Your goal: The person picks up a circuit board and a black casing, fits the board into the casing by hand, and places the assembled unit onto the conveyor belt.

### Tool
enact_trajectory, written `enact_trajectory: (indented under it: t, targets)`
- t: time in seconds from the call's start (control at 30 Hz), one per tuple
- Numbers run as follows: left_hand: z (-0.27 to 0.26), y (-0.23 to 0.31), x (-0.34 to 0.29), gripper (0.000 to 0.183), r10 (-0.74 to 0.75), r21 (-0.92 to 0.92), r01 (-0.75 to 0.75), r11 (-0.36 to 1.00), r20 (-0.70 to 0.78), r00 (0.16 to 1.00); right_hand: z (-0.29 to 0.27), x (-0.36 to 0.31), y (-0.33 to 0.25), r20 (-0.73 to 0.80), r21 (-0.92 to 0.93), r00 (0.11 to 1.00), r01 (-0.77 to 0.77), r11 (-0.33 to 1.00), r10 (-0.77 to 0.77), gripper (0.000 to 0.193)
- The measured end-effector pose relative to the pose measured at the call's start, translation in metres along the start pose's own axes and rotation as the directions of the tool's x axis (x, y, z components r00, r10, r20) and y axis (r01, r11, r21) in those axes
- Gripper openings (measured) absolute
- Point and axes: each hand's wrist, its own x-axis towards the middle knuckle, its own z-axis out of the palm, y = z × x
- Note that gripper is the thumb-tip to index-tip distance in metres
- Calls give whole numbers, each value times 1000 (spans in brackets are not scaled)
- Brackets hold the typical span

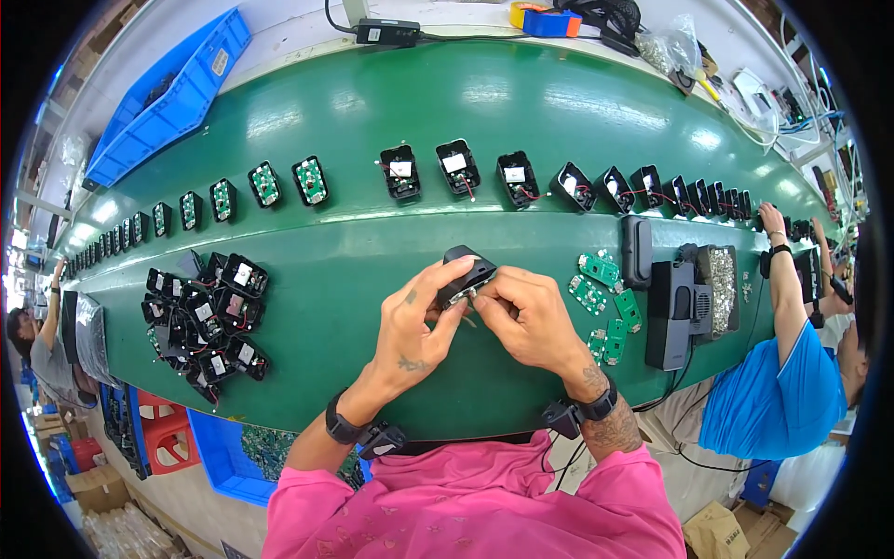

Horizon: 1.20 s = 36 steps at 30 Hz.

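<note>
Closest to me is the pink shirt (475,503) of the wearer, with a black wristband (599,402) on each forearm. Low on my left I make out a blue crate (219,461) holding green boards, beside a red stool (168,433).

Over the near half of the green table (354,102), I see the left hand (410,326) gripping a black housing (480,273), thumb and fingers around it, tilted and raised above the surface. The right hand (535,319) meets its lower edge with bent fingers drawn in; I cannot tell whether they pinch anything.

To my left lies a heap of black housings (207,317), several showing white patches. To my right I have loose green circuit boards (589,294), then a black device with a round grille (669,321), and small metallic pieces (719,279) in a tray just beside it.

Beyond the hands, a curved row of open housings crosses the table: those on the left hold green boards (265,184), those on the right show white patches and red wires. A co-worker in a blue shirt (778,391) reaches to its right end. Farthest, I find a blue bin (163,126) and a black adapter (387,34).
</note>
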Motion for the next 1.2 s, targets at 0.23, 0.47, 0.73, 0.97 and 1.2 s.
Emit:
enact_trajectory:
  t: [0.23,0.47,0.73,0.97,1.2]
  targets:
    - [11,-9,-5,48,8,56,-5,998,-48,999,5,-4,5,-67,-41,998,-3,999,1,9]
    - [12,5,2,52,-386,-312,349,884,-64,920,-4,-3,-6,-267,-68,946,-207,976,182,17]
    - [9,2,7,61,-396,-468,367,804,40,918,-4,-5,-1,-18,348,920,-361,865,391,14]
    - [17,7,4,54,-364,-355,340,871,1,932,5,-11,4,90,560,919,-366,743,385,12]
    - [22,-3,-2,56,-179,-112,172,979,-53,982,-23,-8,8,141,580,860,-474,663,491,27]
